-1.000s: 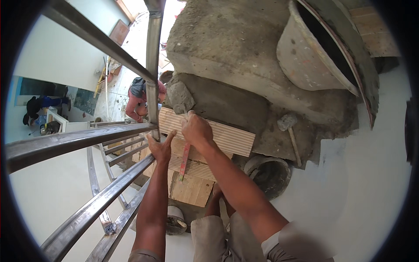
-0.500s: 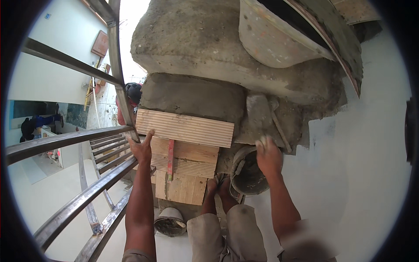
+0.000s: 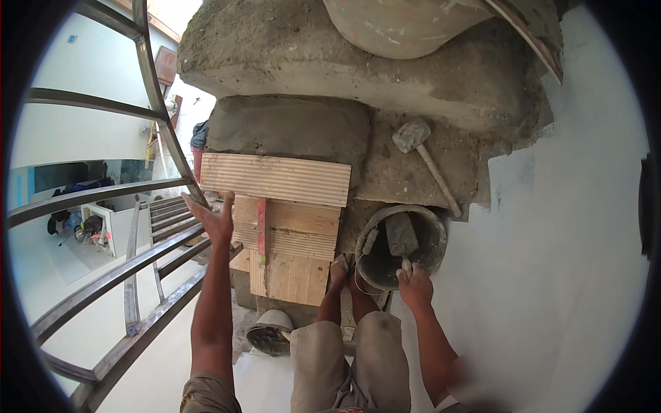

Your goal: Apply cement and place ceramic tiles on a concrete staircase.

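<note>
My right hand (image 3: 415,283) is closed around the handle of a mortar-caked trowel. The trowel's blade (image 3: 401,234) is over the opening of a dark bucket (image 3: 441,237) with grey residue on its walls. My left hand (image 3: 215,221) has its fingers spread between the metal railing (image 3: 175,155) and the near left corner of a ridged, wood-coloured board (image 3: 275,180); whether it presses on either I cannot tell. That board lies in front of a smooth band of wet grey mortar (image 3: 289,127). A red bar-shaped tool (image 3: 261,230) lies across the boards below.
A mallet (image 3: 412,135) with a pale handle rests on the rough step at right. A large mortar-stained tub (image 3: 399,27) stands on the upper step. A small bucket (image 3: 275,320) sits beside my legs. Beyond the railing are a lower floor and a person's dark clothing (image 3: 200,134).
My right hand has brought the trowel from above the right step down over the bucket, uncovering the mallet's head. My left hand remains by the railing, its fingers more spread. The view has shifted.
</note>
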The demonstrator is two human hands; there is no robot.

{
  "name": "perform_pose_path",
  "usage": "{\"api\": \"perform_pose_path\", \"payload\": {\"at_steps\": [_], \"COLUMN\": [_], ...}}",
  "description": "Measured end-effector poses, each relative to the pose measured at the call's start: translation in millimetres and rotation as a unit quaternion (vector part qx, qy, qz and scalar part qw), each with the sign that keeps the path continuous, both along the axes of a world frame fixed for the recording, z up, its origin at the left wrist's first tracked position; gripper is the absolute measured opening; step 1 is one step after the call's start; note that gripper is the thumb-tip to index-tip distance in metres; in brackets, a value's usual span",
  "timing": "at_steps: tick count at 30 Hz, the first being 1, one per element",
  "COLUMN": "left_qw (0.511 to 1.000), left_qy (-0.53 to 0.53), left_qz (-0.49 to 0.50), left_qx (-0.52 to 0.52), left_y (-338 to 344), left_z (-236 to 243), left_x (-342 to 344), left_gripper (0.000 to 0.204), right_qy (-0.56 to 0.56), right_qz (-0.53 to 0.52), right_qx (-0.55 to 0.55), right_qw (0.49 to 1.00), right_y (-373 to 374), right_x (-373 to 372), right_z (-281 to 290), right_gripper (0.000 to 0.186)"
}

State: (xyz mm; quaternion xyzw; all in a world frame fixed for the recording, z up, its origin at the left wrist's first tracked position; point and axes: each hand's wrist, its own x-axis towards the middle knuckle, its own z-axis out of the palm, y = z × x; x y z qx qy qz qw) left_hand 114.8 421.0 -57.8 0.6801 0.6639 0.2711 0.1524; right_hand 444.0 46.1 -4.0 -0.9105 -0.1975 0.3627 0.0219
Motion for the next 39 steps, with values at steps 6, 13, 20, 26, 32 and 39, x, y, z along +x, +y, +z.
{"api": "perform_pose_path", "payload": {"at_steps": [6,13,20,26,32,39], "left_qw": [0.972,0.849,0.826,0.823,0.822,0.83], "left_qy": [0.106,0.311,0.344,0.355,0.357,0.344], "left_qz": [-0.207,-0.427,-0.445,-0.443,-0.442,-0.439], "left_qx": [0.041,-0.021,-0.012,0.028,0.034,0.021], "left_y": [-40,52,81,80,87,87], "left_z": [42,59,59,52,41,40], "left_x": [28,29,10,9,6,10], "left_gripper": [0.103,0.081,0.067,0.051,0.053,0.064], "right_qy": [-0.106,-0.122,-0.126,-0.124,-0.135,-0.125], "right_qz": [0.079,0.267,0.446,0.488,0.508,0.501], "right_qx": [0.146,0.401,0.356,0.358,0.367,0.383], "right_qw": [0.98,0.868,0.811,0.787,0.767,0.766], "right_y": [3,149,222,224,233,230], "right_x": [1,12,19,22,21,21], "right_z": [-25,-2,-7,-9,-12,-20], "right_gripper": [0.033,0.044,0.052,0.049,0.049,0.049]}}
